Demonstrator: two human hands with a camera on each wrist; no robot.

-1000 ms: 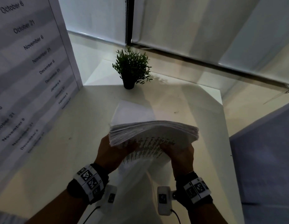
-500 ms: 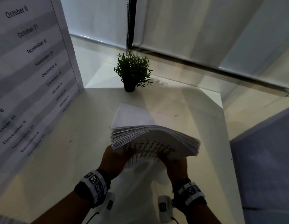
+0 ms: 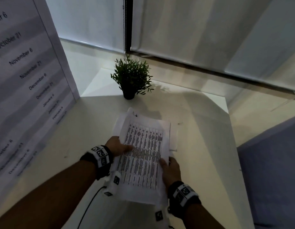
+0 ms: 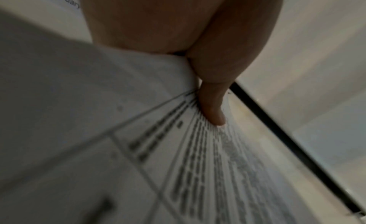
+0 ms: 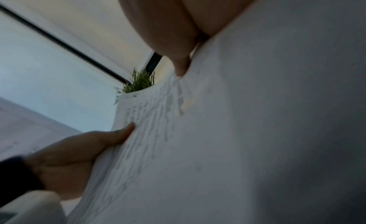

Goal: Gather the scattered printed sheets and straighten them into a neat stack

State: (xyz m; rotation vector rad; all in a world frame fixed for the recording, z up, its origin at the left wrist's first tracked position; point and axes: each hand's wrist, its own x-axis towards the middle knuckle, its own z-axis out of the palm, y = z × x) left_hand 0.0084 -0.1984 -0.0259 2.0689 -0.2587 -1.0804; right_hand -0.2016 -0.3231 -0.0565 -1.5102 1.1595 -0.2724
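1. Sheets (image 3: 143,154): a printed stack, table face up, held between both hands above the pale bench (image 3: 201,146); whether its underside rests on the bench cannot be told. At the far end, lower pages jut out to the left and right of the top page, so the edges are not yet flush.

2. Left hand (image 3: 118,146): grips the left long edge, thumb lying on the printed face, the other fingers hidden beneath. The left wrist view shows the thumb (image 4: 212,108) flat on the print.

3. Right hand (image 3: 170,169): grips the near right edge in the same way, thumb on top and fingers under the stack.

4. Step in hand, as judged: squaring the gathered stack. It would go best with both grips loosened to a light cradle, the stack stood on one long edge and tapped on the bench, then turned and tapped on a short edge, so that the stray far pages slide into line.

5. Caution: a tight pinch locks the offsets in place; too slack a hold lets the pages fan.

6. Potted plant (image 3: 131,78): stands at the far side of the bench, well apart from the stack.
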